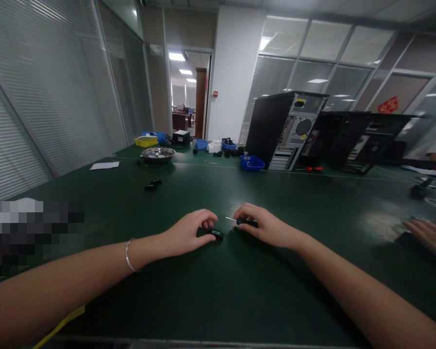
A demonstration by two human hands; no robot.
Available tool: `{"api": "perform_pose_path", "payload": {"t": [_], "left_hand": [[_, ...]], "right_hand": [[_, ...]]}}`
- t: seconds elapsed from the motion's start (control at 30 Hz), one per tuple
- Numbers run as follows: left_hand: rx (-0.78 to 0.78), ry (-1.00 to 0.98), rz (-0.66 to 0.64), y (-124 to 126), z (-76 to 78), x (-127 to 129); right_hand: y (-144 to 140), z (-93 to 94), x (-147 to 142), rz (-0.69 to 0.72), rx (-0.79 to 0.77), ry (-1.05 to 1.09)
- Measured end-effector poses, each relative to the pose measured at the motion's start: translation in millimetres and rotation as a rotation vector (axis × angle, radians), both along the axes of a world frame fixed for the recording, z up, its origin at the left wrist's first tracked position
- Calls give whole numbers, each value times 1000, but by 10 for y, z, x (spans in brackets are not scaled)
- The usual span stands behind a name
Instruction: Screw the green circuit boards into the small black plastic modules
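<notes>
Near the middle of the green table, my left hand (193, 231) is curled round a small black device (216, 234) with a greenish face. Its thumb lies along the near side of the device and the fingertips bend over behind. My right hand (256, 222) grips a screwdriver (247, 223) by its dark handle. The thin metal shaft points left, its tip a little above and right of the device, apart from it. Two similar small black pieces (152, 185) lie farther off to the left.
A round metal dish (158, 154) and a yellow tray (146, 141) stand at the back left. A blue bin (252, 163) sits beside a black computer tower (290, 128). White paper (104, 166) lies left. Another person's hand (427, 235) rests at the right edge.
</notes>
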State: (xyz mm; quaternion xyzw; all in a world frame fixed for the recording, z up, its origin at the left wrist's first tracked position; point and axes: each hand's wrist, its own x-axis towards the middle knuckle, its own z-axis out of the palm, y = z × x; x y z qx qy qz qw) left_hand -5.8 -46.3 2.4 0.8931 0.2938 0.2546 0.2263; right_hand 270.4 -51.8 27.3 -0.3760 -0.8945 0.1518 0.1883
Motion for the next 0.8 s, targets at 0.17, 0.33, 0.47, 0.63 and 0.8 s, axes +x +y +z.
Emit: {"api": "perform_pose_path", "payload": {"t": [0.17,0.33,0.47,0.63,0.8], "left_hand": [[37,22,67,92,-10,-35],[47,13,85,118,-14,-47],[29,13,89,138,-28,-41],[18,16,99,141,-31,-43],[28,32,129,119,-14,-40]], "right_hand": [[-61,-62,-119,36,20,48],[-34,-198,-247,26,54,112],[-28,-202,-250,38,50,126],[-73,-156,-252,25,42,110],[-86,-152,-289,17,49,70]]}}
